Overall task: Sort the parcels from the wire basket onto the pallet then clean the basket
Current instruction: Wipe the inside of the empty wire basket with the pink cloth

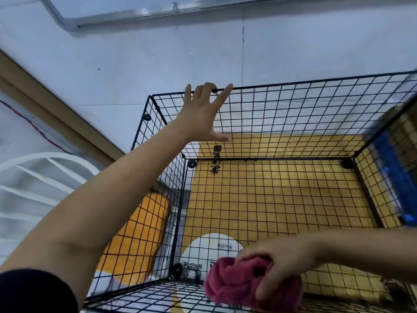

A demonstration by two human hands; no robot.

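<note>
Fingers (225, 93) of the left hand (203, 118) spread straight, tips touching the far top wire of the black wire basket (316, 81). The right hand (282, 260) curls tightly around a bunched, fluffy crimson cloth (237, 281) at the near rim. Square mesh stands on a yellow printed sheet (282, 199).

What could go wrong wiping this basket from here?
1. The left hand only touches the wire basket at its far top rim. A hard wipe could tip the basket or slide it on the yellow mat.
2. The bunched pink cloth gripped by the right hand could snag on the mesh or a black corner connector.
</note>
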